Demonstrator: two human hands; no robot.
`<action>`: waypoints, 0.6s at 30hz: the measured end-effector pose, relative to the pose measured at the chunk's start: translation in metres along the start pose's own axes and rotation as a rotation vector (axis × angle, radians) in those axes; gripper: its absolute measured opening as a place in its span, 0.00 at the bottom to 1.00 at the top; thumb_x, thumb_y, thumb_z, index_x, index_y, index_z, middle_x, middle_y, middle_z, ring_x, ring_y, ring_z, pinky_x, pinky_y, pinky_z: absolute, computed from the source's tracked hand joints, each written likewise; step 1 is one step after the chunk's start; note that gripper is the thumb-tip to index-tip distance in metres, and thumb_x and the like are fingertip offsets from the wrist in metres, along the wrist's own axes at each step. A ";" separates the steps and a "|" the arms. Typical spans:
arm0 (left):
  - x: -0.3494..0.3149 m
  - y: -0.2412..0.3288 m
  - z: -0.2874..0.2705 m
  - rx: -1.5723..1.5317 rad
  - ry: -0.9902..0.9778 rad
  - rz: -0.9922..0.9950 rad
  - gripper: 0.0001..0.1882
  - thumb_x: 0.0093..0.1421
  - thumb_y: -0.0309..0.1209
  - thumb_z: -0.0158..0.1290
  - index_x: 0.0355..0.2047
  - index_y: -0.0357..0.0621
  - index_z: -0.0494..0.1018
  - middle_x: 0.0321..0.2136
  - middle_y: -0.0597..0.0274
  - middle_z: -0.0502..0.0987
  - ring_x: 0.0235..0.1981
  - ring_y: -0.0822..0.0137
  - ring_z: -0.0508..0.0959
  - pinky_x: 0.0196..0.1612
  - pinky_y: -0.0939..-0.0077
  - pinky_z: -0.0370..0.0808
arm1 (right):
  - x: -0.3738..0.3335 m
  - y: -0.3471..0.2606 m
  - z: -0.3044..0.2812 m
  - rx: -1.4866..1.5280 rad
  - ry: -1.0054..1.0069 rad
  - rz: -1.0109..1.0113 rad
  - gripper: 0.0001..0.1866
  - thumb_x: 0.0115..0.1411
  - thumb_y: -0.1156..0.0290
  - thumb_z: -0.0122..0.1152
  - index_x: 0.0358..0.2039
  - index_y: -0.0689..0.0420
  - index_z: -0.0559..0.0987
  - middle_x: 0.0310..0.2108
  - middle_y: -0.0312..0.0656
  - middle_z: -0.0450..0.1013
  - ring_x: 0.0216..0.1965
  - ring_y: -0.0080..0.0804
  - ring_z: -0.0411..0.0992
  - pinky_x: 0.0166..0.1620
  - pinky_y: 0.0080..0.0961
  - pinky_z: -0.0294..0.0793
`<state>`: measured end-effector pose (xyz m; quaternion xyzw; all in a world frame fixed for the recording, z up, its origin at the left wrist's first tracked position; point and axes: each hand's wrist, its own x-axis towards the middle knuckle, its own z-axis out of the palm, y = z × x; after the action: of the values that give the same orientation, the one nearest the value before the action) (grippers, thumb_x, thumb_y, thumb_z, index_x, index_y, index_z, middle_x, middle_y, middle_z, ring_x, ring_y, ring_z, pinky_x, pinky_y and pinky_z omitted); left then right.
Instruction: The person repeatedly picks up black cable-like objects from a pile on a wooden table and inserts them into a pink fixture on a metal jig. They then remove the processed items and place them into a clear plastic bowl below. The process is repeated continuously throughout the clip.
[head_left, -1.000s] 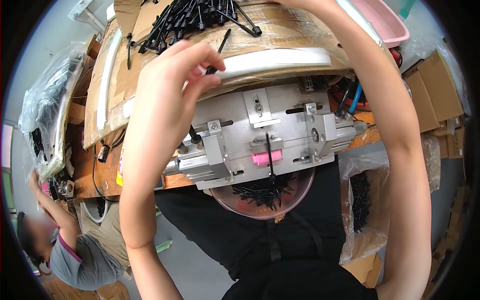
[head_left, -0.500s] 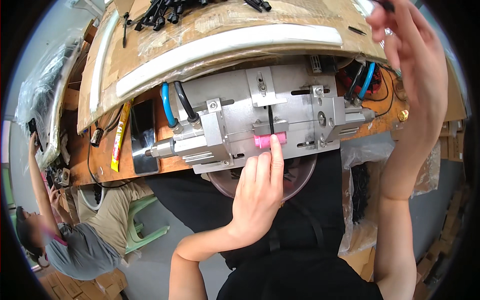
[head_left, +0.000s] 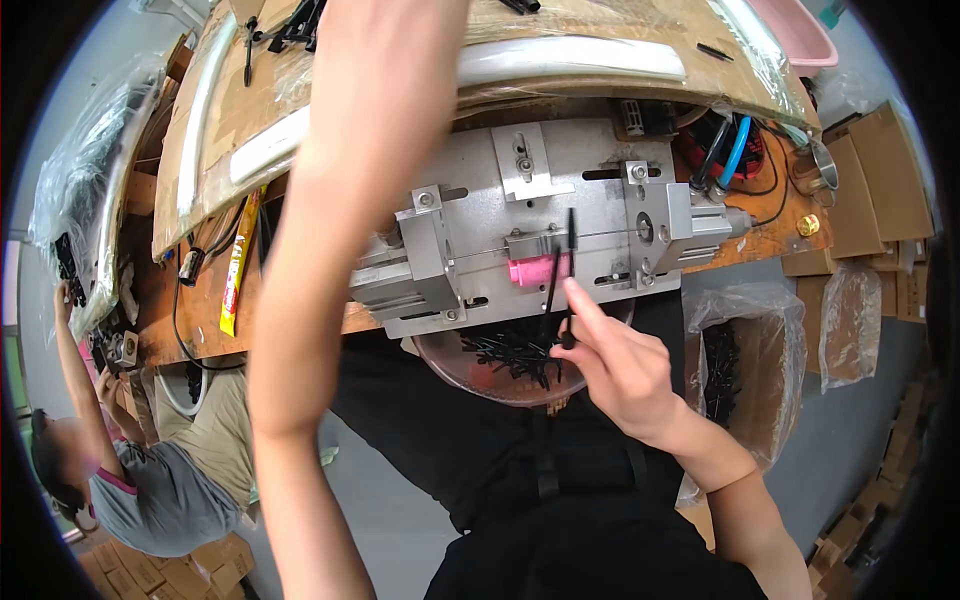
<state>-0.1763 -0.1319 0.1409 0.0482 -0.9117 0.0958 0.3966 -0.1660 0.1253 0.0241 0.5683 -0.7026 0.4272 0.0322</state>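
Note:
Between thumb and forefinger, my right hand (head_left: 635, 385) pinches a thin black rod (head_left: 571, 235) upright, just in front of the metal fixture (head_left: 480, 180). A second thin black piece (head_left: 553, 285) stands close beside it, crossing the pink block (head_left: 535, 271) on the fixture; whether my fingers touch it too, I cannot tell. My left hand (head_left: 395, 40) is stretched far forward over the cardboard-topped surface, blurred, its fingers beyond the upper edge. A clear bowl (head_left: 440, 375) with many black pieces sits below the fixture's front edge.
Black parts (head_left: 290, 30) lie on the cardboard surface (head_left: 600, 25). Blue hoses (head_left: 738, 155) run to the fixture's right cylinder. A yellow packet (head_left: 238, 275) rests on the wooden bench. Right of my lap stands a plastic-lined box (head_left: 760, 350). Another person (head_left: 170, 480) sits at left.
My left hand has left the pink block and swung up and forward. My right hand has come down from the upper right to the fixture's front. The black rod has left the fixture's middle.

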 end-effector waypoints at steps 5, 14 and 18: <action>0.037 -0.030 0.016 -0.074 -0.170 0.174 0.04 0.54 0.24 0.57 0.28 0.36 0.80 0.34 0.56 0.76 0.40 0.57 0.72 0.46 0.70 0.70 | 0.011 0.007 0.016 0.017 -0.050 0.005 0.35 0.50 0.83 0.68 0.60 0.69 0.68 0.24 0.43 0.73 0.22 0.31 0.71 0.26 0.27 0.72; 0.005 -0.029 -0.020 -0.479 -0.508 -0.076 0.08 0.59 0.23 0.55 0.40 0.38 0.74 0.31 0.57 0.75 0.36 0.61 0.74 0.43 0.65 0.72 | 0.043 -0.017 -0.037 -0.082 -0.287 0.080 0.25 0.54 0.77 0.68 0.54 0.63 0.75 0.26 0.43 0.75 0.23 0.34 0.74 0.25 0.29 0.72; -0.019 -0.075 -0.033 -0.594 -0.615 0.046 0.12 0.58 0.21 0.56 0.43 0.40 0.73 0.38 0.60 0.76 0.39 0.67 0.74 0.46 0.70 0.72 | 0.108 0.001 -0.065 -0.317 0.075 -0.230 0.13 0.54 0.77 0.68 0.40 0.62 0.82 0.27 0.41 0.78 0.25 0.30 0.75 0.27 0.22 0.71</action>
<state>-0.1271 -0.1982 0.1595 -0.0622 -0.9763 -0.1811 0.1008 -0.2335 0.0838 0.1221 0.6163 -0.6897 0.3256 0.1963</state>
